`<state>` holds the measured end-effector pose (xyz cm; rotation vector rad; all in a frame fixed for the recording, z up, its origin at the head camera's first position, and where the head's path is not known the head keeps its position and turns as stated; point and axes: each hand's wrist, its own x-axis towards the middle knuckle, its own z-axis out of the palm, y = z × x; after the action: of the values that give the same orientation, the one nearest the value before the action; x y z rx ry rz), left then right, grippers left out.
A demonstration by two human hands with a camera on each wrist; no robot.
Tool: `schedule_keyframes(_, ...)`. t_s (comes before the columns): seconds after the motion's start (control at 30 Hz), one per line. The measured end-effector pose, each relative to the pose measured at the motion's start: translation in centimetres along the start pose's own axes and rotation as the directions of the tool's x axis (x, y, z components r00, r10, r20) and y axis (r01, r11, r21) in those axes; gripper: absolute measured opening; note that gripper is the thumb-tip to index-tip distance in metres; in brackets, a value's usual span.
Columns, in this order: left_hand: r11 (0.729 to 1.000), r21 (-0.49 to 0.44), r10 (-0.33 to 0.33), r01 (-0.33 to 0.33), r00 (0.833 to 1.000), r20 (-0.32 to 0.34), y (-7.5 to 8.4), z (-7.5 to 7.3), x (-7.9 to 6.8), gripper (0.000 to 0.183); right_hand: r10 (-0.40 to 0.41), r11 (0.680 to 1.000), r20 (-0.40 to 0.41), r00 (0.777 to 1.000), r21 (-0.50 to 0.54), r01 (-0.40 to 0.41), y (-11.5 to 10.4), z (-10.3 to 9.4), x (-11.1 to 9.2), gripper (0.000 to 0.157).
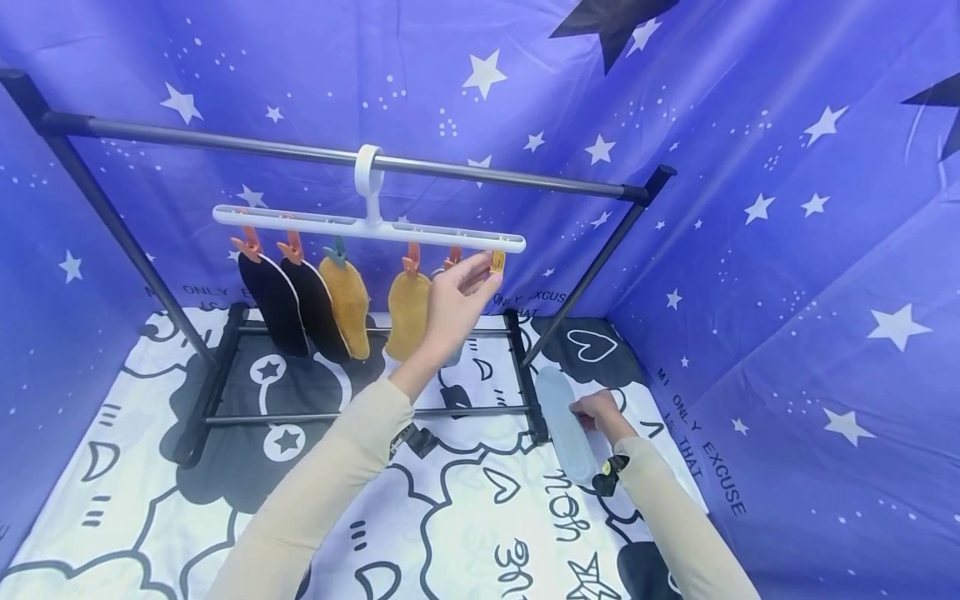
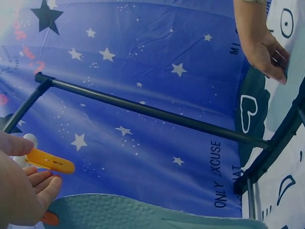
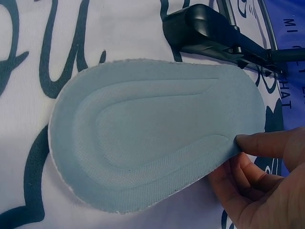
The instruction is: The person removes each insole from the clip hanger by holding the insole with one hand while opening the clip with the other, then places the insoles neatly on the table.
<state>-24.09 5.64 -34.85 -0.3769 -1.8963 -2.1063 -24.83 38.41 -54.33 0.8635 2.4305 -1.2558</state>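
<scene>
At four o'clock from the rack, a right grip pinches an insole, probably light, bendy, best held by its edge; the left grip pinches a clip at the hanger's three o'clock.

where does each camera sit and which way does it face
Head: on the head, looking forward and down at the rack and white hanger; sleeved arms, left hand and right hand show.
Left wrist: on that wrist, looking past the yellow clip toward the curtain; left hand at left, right hand upper right.
Right wrist: on that wrist, looking at the pale blue insole; only the right hand shows.
Head and right wrist share that insole.
</scene>
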Motion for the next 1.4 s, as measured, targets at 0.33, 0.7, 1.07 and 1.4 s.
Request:
schedule_keyframes(0.33,0.992,0.064,0.11,-0.106,0.991,-0.072,1.2,-1.4,-1.3,0.035,-0.015,0.999,0.001,1.0,0.033,0.015,-0.1,0.2,-0.6,0.038)
schedule_keyframes(0.7,0.981,0.043,0.192,-0.188,0.948,-0.253,2.4,-3.9,-1.5,0.021,-0.035,0.999,-0.01,0.999,0.025,0.035,-0.1,0.1,-0.6,0.02)
schedule_keyframes(1.07,0.987,0.119,0.136,-0.109,0.96,-0.244,2.2,-5.3,-2.4,0.027,-0.217,0.975,-0.199,0.956,0.003,0.222,-1.6,-0.7,-2.4,0.008)
schedule_keyframes(1.4,0.988,0.155,0.036,-0.011,0.987,-0.159,2.5,-5.3,-2.4,0.032,-0.468,0.819,-0.149,0.871,0.297,0.491,-8.0,1.2,-7.1,0.026)
